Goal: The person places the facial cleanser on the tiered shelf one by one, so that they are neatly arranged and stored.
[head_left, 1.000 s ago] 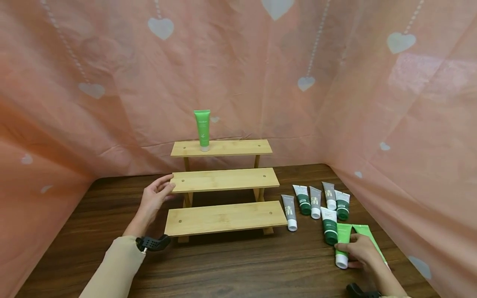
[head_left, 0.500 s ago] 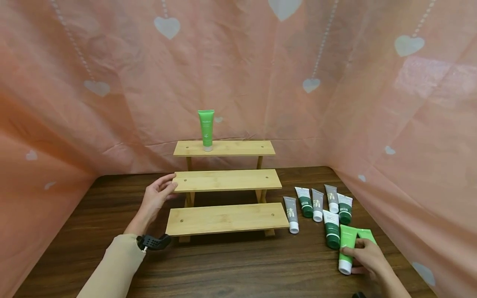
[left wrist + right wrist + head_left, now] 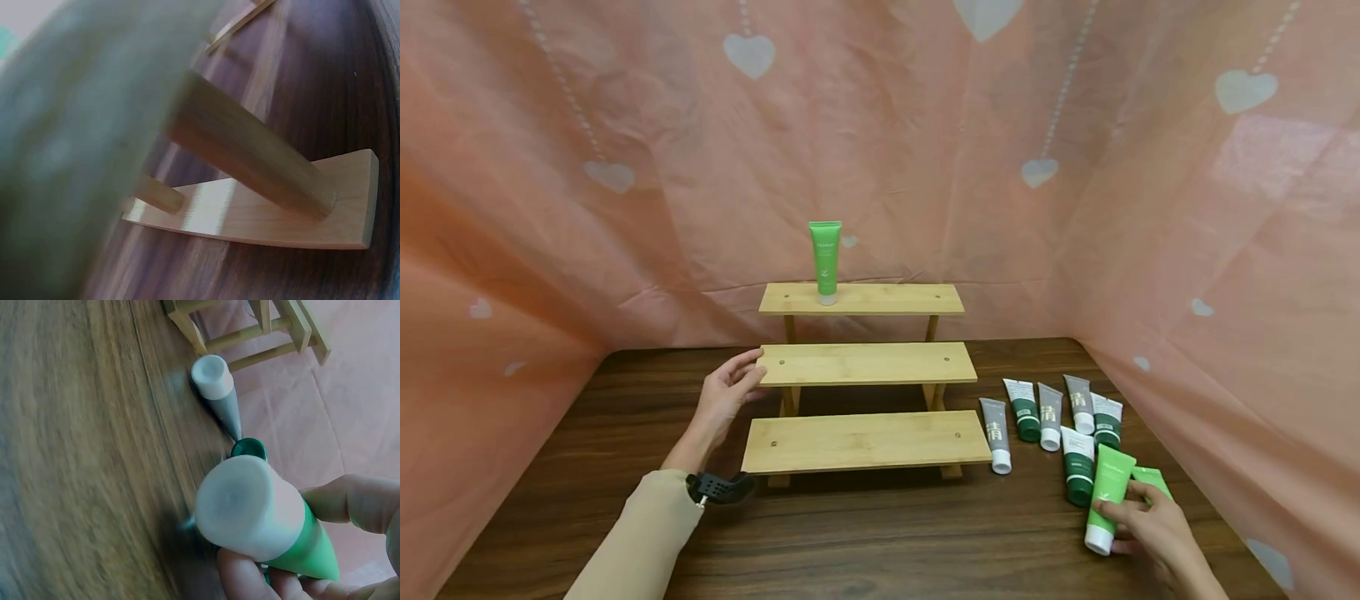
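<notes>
Right wrist view caught the right hand with thumb and fingers bent in, no farther apart than the bright green tube pinched between them, its white cap facing the camera; from the head camera that tube leaned, cap toward the person, over the right part of the table, though whether it was wholly clear of the wood could not be told. Beside that grip, a second green tube lay partly hidden by the knuckles, and a white-and-dark-green tube lay just to the left. The left hand had its thumb and fingers curled about the left end of the middle board of the wooden stand, holding it there; the left wrist camera showed none of those fingers. Farther out, a grey tube lay near the front board's right end, more grey and dark-green tubes lay behind, and one upright green tube stood cap down on the top board, left of its middle. The step in hand seemed to be picking up a tube for the stand; the next move would probably call for a clear lift, a turn to cap down, and a careful placing beside the standing one
</notes>
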`<state>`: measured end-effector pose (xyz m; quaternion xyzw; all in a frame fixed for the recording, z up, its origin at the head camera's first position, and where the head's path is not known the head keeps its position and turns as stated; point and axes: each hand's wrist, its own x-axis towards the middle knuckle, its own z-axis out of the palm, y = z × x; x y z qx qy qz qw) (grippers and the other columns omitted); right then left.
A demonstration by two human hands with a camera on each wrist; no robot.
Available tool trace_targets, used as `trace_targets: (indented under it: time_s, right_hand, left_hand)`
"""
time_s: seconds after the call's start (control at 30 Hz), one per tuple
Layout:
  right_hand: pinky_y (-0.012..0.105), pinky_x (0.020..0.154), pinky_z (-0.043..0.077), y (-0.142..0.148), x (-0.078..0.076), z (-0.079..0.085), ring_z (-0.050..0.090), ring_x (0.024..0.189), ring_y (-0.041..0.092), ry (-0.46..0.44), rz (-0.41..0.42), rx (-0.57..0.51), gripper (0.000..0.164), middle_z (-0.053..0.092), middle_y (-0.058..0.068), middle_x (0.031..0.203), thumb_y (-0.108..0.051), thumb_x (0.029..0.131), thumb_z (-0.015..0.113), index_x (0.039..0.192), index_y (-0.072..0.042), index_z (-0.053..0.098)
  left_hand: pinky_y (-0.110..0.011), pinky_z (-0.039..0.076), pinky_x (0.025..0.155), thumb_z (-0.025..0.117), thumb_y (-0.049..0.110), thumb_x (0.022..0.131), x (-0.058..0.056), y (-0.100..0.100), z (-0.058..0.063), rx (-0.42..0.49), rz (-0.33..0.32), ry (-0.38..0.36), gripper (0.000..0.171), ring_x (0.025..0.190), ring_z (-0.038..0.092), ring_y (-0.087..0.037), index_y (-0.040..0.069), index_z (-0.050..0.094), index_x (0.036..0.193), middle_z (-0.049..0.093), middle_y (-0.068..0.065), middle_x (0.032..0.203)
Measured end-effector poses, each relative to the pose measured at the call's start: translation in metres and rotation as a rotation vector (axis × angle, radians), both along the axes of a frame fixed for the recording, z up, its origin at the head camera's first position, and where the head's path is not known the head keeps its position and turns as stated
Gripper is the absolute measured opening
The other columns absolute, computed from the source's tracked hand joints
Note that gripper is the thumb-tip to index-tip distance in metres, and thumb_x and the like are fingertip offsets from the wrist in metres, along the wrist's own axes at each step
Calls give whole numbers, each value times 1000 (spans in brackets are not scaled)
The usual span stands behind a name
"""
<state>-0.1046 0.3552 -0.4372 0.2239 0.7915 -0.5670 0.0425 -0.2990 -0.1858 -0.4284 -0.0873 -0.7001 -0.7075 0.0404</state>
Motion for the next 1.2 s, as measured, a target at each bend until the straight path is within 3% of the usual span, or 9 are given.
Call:
trace_targets:
  time_s: [0.1,0.27,0.5,0.6,0.73,0.97,1.2]
  right_hand:
    - [39,62,55,-2,0,-1,62,71,19,31,-4,1,83,62,9,90,-11,85,67,138,18,9]
    - [39,63,55,-6,1,-3,63,72,19,58,-25,16,89,59,19,99,-13,84,69,139,17,6]
    - [38,65,55,-14,5,3,62,76,16,86,-6,32,87,60,12,99,-17,83,71,141,12,12]
    - [38,66,55,-16,4,5,62,77,15,101,-1,63,87,58,19,105,-18,84,71,141,12,13]
    - [38,67,55,-19,3,10,61,79,14,95,18,104,91,52,30,116,-23,84,71,142,12,10]
    - [37,67,55,-30,-1,16,62,75,8,161,25,116,90,55,22,113,-22,83,73,143,9,13]
    - [35,67,55,-47,-10,18,59,77,-4,261,42,90,86,46,30,122,-16,83,72,143,8,15]
  left_hand:
    - [-39,52,81,64,27,89,0,0,-1,-2,5,4,52,87,62,-10,4,49,133,60,-1,104]
    - [-47,49,84,65,28,88,0,0,-3,-14,8,10,52,87,61,-11,5,51,132,62,-1,102]
    - [-48,48,85,65,27,88,2,0,-2,1,13,-6,51,88,62,-11,4,50,132,61,-2,106]
    - [-48,48,86,65,25,89,1,0,0,13,2,-18,51,89,61,-11,4,50,133,60,-3,107]
    - [-51,45,89,64,23,89,1,0,3,22,-17,-39,50,88,61,-9,4,49,133,60,-2,106]
    - [-54,42,90,60,14,92,10,2,18,19,-41,-58,48,85,61,-9,-1,45,135,61,-2,104]
    - [-50,45,89,58,13,93,17,4,25,5,-29,-67,47,83,61,-9,-3,44,135,61,-2,103]
